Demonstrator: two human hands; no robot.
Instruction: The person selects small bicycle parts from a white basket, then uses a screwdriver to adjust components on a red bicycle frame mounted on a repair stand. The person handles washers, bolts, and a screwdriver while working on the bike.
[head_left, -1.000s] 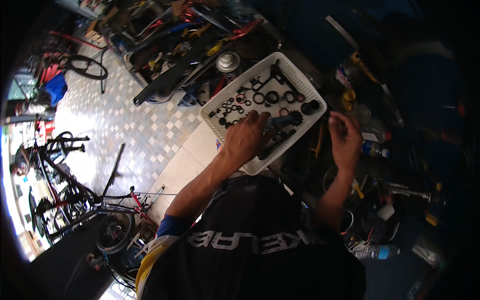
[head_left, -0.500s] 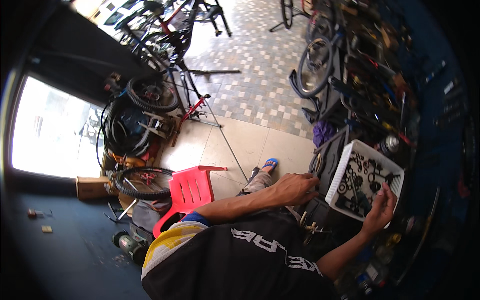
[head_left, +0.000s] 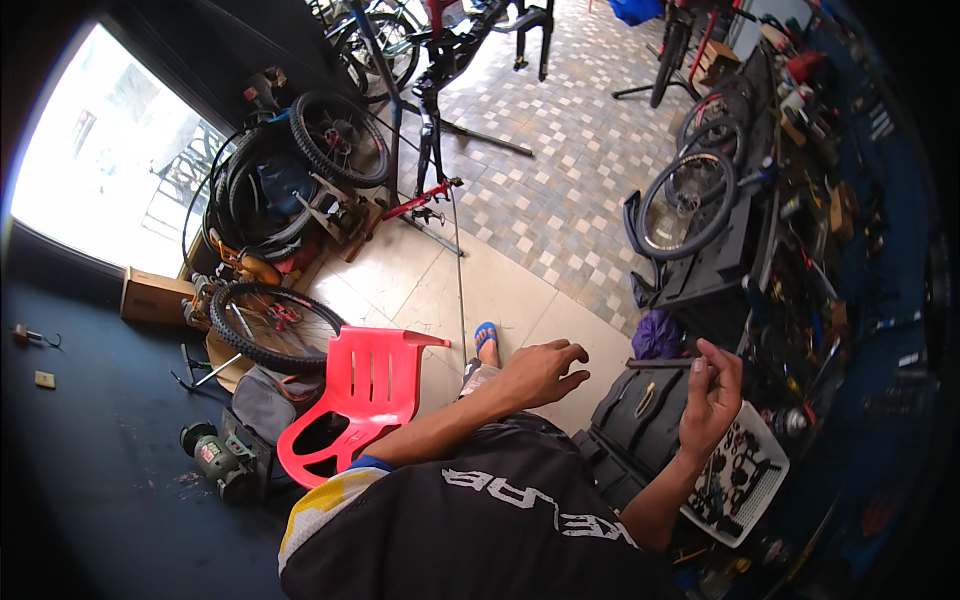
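white plastic forms the perforated rectangular basket (head_left: 768, 490) at my right, partly covered from view by my right forearm. small black rings and other dark parts (head_left: 742, 455) lie loose and spread out in it; many are in there, and i can make out none set in order, so the loose spread is all i can judge, not how much is finished or left. my left hand (head_left: 545, 372) hangs over the pale floor tiles (head_left: 440, 300), its grip loosely open, thumb apart from the fingers, with nothing in it that i can see. my right hand (head_left: 710, 410) is raised near the basket, fingers half bent; i cannot tell whether its fingertips pinch something small.

between my left hand and the basket sits a black hard-shell case (head_left: 635, 408), with a crumpled purple bag (head_left: 656, 335) just beyond it. a red plastic chair (head_left: 363, 375) stands beside my left forearm and could hem in that elbow. farther off are a black bicycle tyre (head_left: 733, 190) and a green-grey bench grinder (head_left: 220, 460).
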